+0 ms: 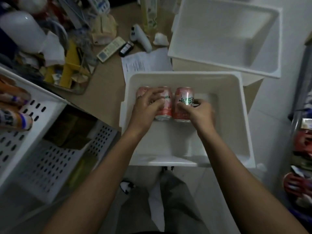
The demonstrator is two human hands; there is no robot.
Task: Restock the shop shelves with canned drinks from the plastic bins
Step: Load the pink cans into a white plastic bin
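Note:
A white plastic bin [243, 115] sits below me with three pink drink cans lying side by side at its far end. My left hand [148, 107] is spread over the two left cans [166, 108], its fingers curled around them. My right hand [200, 112] grips the right pink can [183, 102] from its right side. On the left stands a white perforated shelf [50, 162] with orange-and-white cans [13, 119] lying on it.
A second white bin [226, 32] stands behind the first, with nothing in it. The brown surface at the back left holds a remote [111, 48], papers [145, 62], a white bottle and a cluttered tray. Red-packaged goods sit at the right edge [302, 149].

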